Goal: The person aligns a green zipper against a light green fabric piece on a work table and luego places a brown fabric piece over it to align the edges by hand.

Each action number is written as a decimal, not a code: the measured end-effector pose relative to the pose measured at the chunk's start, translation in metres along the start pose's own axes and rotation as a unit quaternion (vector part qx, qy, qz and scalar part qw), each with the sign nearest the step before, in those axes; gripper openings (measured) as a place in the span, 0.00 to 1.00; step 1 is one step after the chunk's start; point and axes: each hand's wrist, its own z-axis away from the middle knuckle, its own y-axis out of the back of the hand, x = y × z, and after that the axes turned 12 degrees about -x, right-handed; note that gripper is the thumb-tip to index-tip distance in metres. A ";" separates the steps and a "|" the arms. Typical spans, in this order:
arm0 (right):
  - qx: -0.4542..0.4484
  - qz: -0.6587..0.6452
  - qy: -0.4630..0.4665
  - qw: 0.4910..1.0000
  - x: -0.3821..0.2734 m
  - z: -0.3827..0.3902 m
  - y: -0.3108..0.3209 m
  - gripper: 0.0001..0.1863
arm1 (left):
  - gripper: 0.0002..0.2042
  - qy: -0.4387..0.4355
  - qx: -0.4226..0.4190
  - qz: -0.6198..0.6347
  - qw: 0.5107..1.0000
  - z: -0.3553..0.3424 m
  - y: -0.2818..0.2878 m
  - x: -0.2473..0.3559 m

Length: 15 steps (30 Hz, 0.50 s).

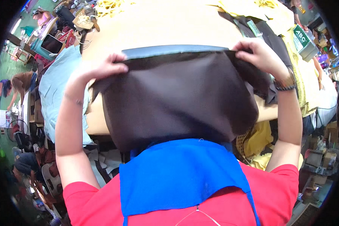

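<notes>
A large dark brown sheet, leather-like and slightly shiny, (177, 94) stretches between my two hands and hangs over the table's near edge toward my lap. My left hand (115, 64) pinches its far left corner, thumb and fingers pressed together. At the far right corner my right hand (248, 52) grips the same sheet in a like way. Along the far edge, between the hands, shows a pale grey-blue strip (177, 49); whether it is the sheet's underside or a separate piece I cannot tell. Part of the sheet bunches below my right wrist.
The tan tabletop (158, 22) spreads ahead. Light blue material (60, 90) drapes over its left side; dark pieces (269, 37) and yellow material (301, 75) lie on the right. A red basket (67, 38) stands at the far left. Several people work farther off.
</notes>
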 end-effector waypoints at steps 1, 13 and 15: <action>0.080 0.086 0.058 0.991 0.021 -0.016 0.007 0.12 | 0.16 -0.006 0.065 -0.060 0.996 -0.020 0.015 -0.005; 0.342 0.142 0.138 0.919 0.015 -0.008 -0.073 0.10 | 0.23 -0.141 0.492 -0.222 0.830 -0.036 -0.066 -0.031; 0.280 0.106 0.118 0.947 0.023 0.009 -0.112 0.10 | 0.27 -0.133 0.389 -0.166 0.896 -0.034 -0.113 -0.034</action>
